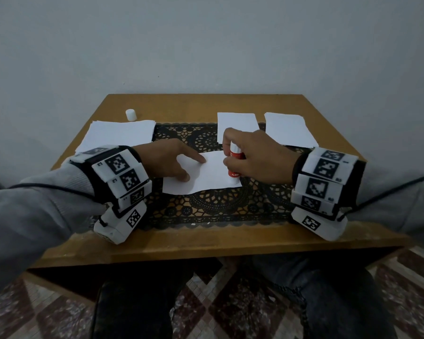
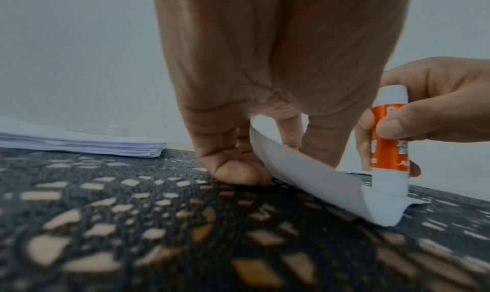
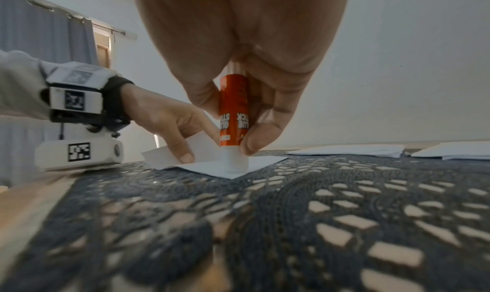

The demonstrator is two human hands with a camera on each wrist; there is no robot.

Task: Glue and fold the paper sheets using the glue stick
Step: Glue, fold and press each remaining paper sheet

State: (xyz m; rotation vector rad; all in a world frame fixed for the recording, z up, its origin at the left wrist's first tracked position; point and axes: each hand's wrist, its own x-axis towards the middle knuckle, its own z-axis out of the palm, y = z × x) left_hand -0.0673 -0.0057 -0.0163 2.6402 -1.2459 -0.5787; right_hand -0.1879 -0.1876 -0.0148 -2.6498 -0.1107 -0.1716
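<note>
A white paper sheet [image 1: 206, 177] lies on the black lace mat [image 1: 218, 209] in mid-table. My left hand [image 1: 194, 168] rests on its left part, index finger and thumb straight and spread, pressing it down. In the left wrist view the sheet [image 2: 305, 170] bows up under the palm beside the thumb. My right hand [image 1: 228, 149] grips the orange and white glue stick [image 1: 234, 165] upright. Its white tip sits on the sheet's near right corner [image 3: 206, 167], and the glue stick [image 3: 234, 112] is held between thumb and fingers.
The glue stick's white cap [image 1: 130, 114] stands at the back left of the wooden table [image 1: 206, 241]. A stack of plain sheets [image 1: 118, 135] lies in front of the cap. Two piles of smaller sheets [image 1: 236, 126] [image 1: 289, 129] lie at the back right.
</note>
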